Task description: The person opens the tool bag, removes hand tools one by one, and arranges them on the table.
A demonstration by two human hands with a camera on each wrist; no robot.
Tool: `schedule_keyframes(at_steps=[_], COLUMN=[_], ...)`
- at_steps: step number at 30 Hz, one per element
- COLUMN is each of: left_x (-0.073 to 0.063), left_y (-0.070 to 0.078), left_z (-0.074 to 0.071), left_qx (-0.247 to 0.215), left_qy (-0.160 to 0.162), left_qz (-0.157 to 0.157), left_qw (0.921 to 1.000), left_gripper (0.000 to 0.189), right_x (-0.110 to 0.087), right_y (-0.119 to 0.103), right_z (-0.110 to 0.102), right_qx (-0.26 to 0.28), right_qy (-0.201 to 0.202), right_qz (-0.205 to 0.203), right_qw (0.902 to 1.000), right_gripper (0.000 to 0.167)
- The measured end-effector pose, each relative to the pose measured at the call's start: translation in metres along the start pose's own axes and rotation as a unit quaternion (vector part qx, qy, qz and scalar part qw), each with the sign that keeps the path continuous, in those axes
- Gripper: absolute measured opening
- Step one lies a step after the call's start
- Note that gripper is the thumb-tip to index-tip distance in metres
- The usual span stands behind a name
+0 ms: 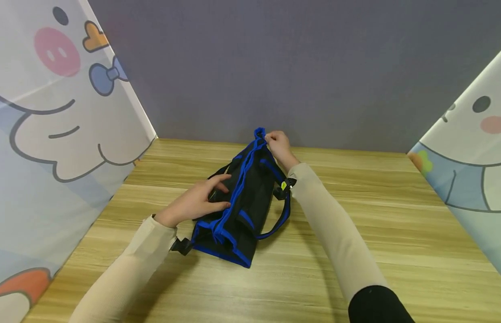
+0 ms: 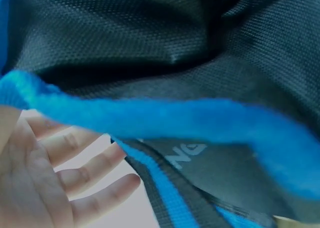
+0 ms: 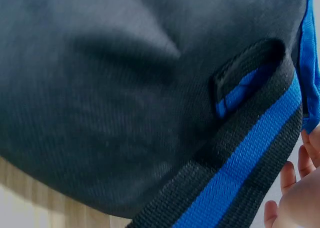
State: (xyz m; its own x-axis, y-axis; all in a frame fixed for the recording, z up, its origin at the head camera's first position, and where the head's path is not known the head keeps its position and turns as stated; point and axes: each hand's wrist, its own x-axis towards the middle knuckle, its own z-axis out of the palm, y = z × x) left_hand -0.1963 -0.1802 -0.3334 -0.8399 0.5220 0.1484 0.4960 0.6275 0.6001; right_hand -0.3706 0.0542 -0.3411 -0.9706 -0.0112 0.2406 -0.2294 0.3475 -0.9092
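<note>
A black fabric tote bag [image 1: 254,193] with blue edging lies lengthwise on the table. In the head view its far top corner is pinched by my right hand [image 1: 279,146]. The right wrist view shows the fingers of that right hand [image 3: 302,183] at the blue edge, beside a black-and-blue strap handle [image 3: 240,153]. My left hand [image 1: 199,199] is over the bag's near left side, thumb and fingers spread, thumb tip at the blue-edged opening. In the left wrist view the left hand's fingers [image 2: 95,175] extend below the blue rim [image 2: 165,118], and pale lettering shows on the fabric.
The wood-grain table [image 1: 395,224] reaches back to a grey panel [image 1: 274,67]. Cartoon-printed panels stand on the left [image 1: 72,134] and right [image 1: 476,157]. A handle loop [image 1: 284,220] sticks out on the bag's right side.
</note>
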Motion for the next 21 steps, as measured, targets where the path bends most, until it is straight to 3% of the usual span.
schedule_keyframes(at_steps=[4, 7, 12, 18, 21], left_x=[0.006, 0.020, 0.062, 0.115, 0.138], left_y=[0.000, 0.002, 0.004, 0.011, 0.017], left_z=[-0.010, -0.024, -0.044, -0.048, -0.050], left_qx=[0.002, -0.007, 0.006, 0.070, 0.087], left_qy=[-0.010, -0.026, -0.033, -0.045, -0.032], left_qz=[0.008, 0.001, -0.020, -0.030, -0.026], left_qw=[0.9999, 0.9996, 0.9992, 0.9961, 0.9954], left_gripper=[0.074, 0.073, 0.059, 0.046, 0.040], right_x=[-0.001, 0.000, 0.000, -0.001, -0.002], right_y=[-0.001, -0.002, -0.002, -0.001, -0.001], right_z=[0.000, -0.002, -0.006, -0.009, -0.009], right_qx=[-0.007, -0.008, -0.012, -0.006, 0.006], right_qy=[0.005, 0.001, -0.006, -0.016, -0.022], right_qz=[-0.015, -0.015, -0.013, -0.001, 0.006], right_qw=[0.9998, 0.9999, 0.9998, 0.9999, 0.9997], right_gripper=[0.021, 0.021, 0.021, 0.020, 0.020])
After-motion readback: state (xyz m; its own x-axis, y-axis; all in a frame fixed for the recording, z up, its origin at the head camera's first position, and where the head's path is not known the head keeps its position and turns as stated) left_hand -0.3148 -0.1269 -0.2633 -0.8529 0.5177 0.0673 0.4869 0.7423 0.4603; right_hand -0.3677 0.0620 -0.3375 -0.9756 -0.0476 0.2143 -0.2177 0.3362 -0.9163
